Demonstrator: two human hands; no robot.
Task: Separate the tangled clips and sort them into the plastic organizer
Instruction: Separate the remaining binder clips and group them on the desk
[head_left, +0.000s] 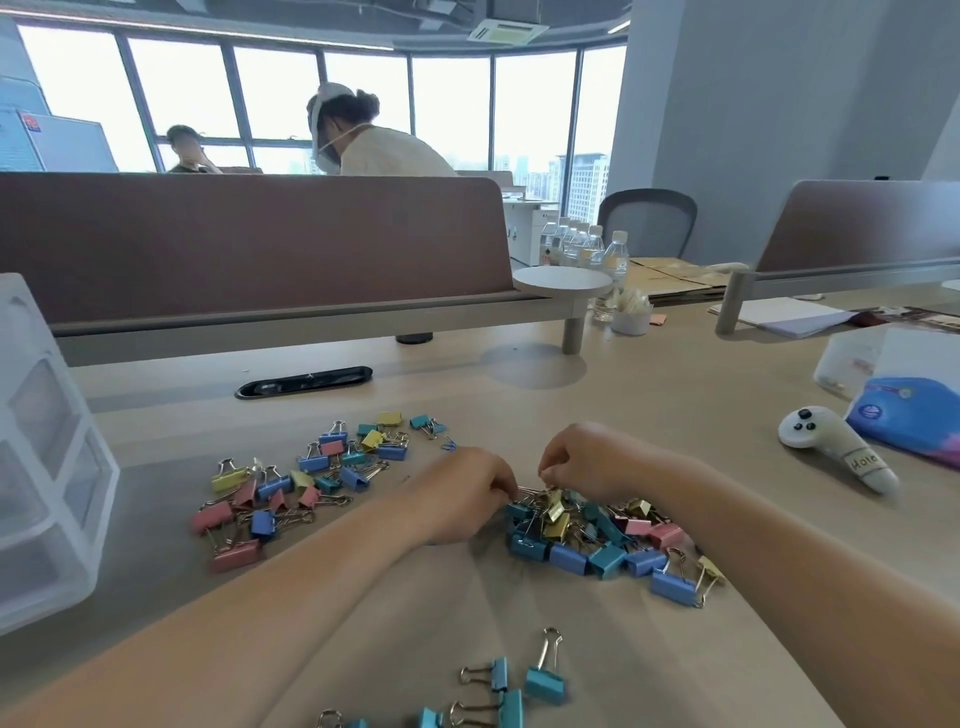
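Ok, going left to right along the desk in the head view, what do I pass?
In order: translucent white plastic drawer organizer, loose spread of pastel binder clips, left hand, right hand, white handheld controller, blue soft pouch. Both hands pinch at the tangled clump of clips, so it's left unplaced.

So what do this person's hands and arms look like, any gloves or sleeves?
No gloves: the left hand and right hand are bare. Both forearms are bare too, with no sleeve in view. I see no watch, ring or bracelet.
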